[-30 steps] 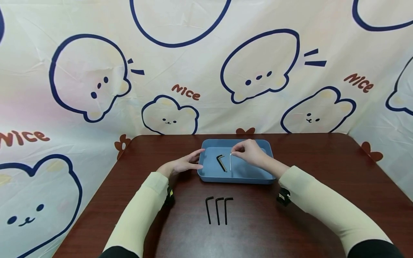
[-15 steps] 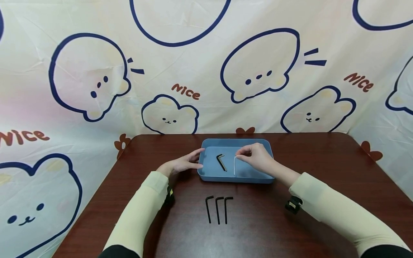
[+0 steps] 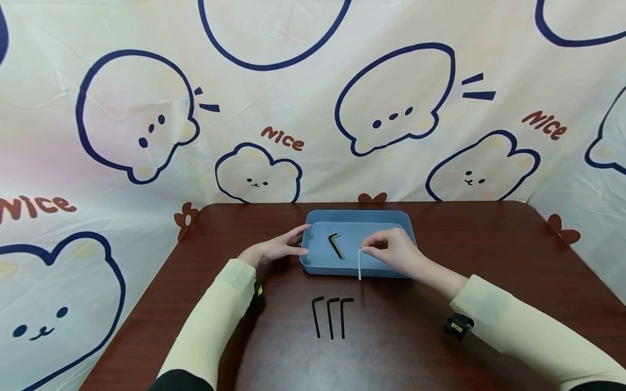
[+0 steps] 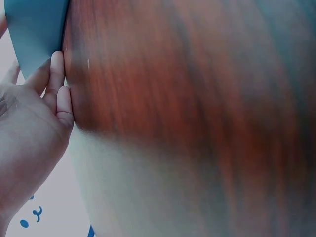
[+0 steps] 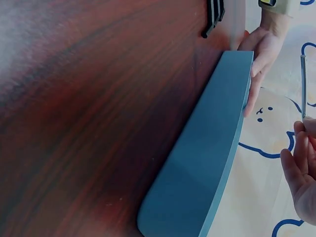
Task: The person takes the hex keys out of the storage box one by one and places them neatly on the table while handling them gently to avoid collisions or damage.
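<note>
My right hand pinches one end of a silver hex key, whose long arm hangs down over the front wall of the blue tray. In the right wrist view this hex key stands out from the fingertips. Extended fingers of my left hand rest on the tray's left end, thumb and fingers apart; the left wrist view shows that hand against the tray wall. Inside the tray lie a black hex key and a brass-toned one, side by side.
Three black hex keys lie in a row on the brown table in front of the tray: a left one, a middle one and a right one. A patterned cloth hangs behind the table.
My right hand has moved right and toward me, carrying the silver hex key from over the tray's middle to its front wall. The left hand and tray stay put.
</note>
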A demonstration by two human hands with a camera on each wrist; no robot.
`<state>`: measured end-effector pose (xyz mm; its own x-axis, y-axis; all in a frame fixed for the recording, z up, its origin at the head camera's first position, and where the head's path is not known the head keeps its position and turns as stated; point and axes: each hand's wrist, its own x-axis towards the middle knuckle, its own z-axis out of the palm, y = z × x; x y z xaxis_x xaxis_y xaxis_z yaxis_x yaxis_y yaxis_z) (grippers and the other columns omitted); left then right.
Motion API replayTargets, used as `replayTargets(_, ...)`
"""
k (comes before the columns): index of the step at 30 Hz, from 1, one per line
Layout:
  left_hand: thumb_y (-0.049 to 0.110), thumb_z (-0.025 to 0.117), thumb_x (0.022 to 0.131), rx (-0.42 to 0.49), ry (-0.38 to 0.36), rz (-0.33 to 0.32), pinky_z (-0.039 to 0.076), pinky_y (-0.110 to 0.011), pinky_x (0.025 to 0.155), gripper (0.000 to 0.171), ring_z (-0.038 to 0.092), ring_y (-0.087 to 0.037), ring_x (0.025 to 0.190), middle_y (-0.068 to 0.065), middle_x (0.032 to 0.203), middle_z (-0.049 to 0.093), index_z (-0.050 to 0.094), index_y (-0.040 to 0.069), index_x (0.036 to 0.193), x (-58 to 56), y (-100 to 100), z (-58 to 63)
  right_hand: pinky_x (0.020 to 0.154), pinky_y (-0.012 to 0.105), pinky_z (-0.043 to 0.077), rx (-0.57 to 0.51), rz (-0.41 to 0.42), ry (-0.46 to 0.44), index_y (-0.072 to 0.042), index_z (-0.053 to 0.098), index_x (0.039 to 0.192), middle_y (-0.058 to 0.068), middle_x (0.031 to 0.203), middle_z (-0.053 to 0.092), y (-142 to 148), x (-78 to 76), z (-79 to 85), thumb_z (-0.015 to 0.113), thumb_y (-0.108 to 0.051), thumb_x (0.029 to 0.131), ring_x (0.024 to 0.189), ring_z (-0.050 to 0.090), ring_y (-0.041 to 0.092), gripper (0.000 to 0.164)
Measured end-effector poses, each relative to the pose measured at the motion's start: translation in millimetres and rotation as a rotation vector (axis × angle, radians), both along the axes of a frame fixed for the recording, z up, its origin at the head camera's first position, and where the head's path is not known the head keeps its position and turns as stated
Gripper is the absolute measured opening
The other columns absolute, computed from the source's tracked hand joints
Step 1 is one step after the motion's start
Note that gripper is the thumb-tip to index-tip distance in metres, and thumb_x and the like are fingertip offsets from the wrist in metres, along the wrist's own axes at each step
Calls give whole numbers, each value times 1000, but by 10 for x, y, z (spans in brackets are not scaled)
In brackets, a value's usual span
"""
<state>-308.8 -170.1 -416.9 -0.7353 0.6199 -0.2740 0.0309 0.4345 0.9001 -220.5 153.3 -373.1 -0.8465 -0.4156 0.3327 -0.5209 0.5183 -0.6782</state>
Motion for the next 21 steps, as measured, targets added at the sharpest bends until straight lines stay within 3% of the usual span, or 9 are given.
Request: replayTargets(21,18,61,97,2,-3,4,13,-58,112,78,13,-35,145,-14,161,7,12,19,157,-24,1,-23,68,28,53,-6,36,10,-11,76,90,-5,85,70,29,278,-115,72,-6,87,76,60,9,7)
